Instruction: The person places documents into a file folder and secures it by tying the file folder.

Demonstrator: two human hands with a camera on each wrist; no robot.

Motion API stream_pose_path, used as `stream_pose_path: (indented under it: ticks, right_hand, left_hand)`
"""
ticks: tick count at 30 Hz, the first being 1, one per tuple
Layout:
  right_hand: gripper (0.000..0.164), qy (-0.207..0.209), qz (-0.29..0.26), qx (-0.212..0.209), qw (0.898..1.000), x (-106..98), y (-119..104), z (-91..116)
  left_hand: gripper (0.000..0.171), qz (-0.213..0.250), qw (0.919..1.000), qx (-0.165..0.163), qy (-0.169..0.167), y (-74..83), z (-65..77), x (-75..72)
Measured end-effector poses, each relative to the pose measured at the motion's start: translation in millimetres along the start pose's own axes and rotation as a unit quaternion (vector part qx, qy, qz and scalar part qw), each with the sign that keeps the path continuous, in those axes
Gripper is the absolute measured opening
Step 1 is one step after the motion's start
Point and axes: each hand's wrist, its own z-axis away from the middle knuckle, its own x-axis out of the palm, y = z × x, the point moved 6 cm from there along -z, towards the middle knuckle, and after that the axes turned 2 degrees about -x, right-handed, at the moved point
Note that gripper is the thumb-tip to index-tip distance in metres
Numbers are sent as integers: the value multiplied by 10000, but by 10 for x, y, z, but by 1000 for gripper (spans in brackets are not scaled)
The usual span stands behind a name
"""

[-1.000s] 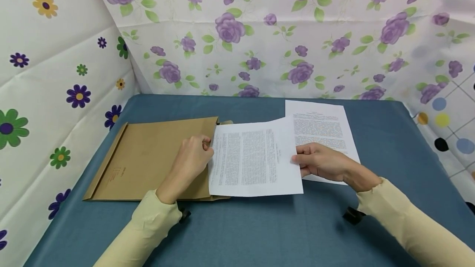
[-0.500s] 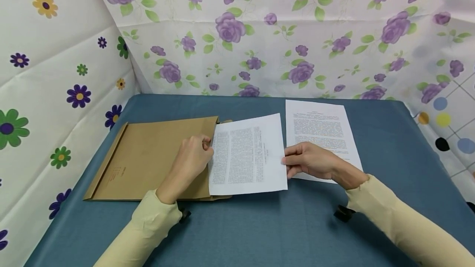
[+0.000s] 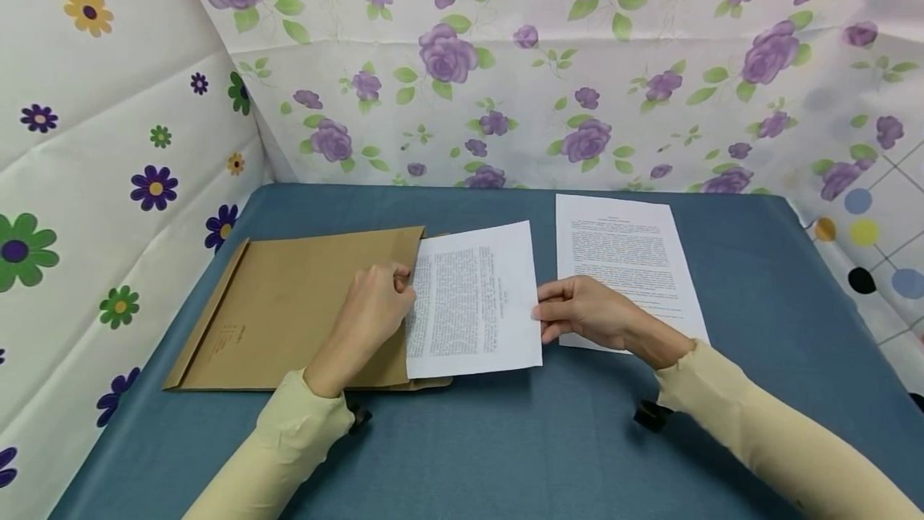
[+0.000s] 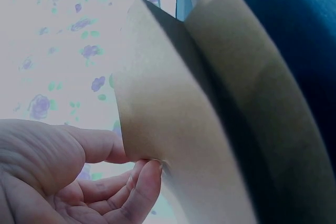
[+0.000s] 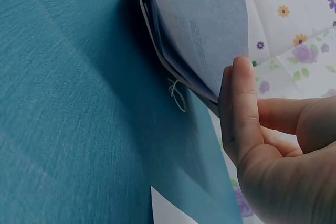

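A brown kraft envelope (image 3: 310, 295) lies on the left part of the table, its mouth facing right. My left hand (image 3: 371, 307) pinches the upper panel at that mouth; in the left wrist view the envelope (image 4: 163, 87) gapes below the pinched edge. A printed sheet of paper (image 3: 469, 303) reaches partly into the mouth, its inner end hidden. With my right hand (image 3: 588, 313) I hold the sheet's right edge between thumb and fingers. Seen from the right wrist, the sheet (image 5: 210, 35) curves and further layers show beneath it.
Another printed sheet (image 3: 621, 255) lies flat at the back right, partly behind my right hand. A thin white string (image 5: 177, 95) hangs at the envelope's mouth. Blue cloth (image 3: 491, 456) covers the table, and flowered sheeting (image 3: 498, 62) stands behind it.
My right hand has moved left with the printed sheet, and more of the sheet is inside the envelope. My left hand has stayed in place at the mouth.
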Motion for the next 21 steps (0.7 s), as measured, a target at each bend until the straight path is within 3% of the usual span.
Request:
stream_pose_path:
  ticks: [21]
  right_hand:
    - [34,169,-44,-56,9998,229,44,-284]
  left_hand:
    - [28,54,9999,125,11,10,8,2]
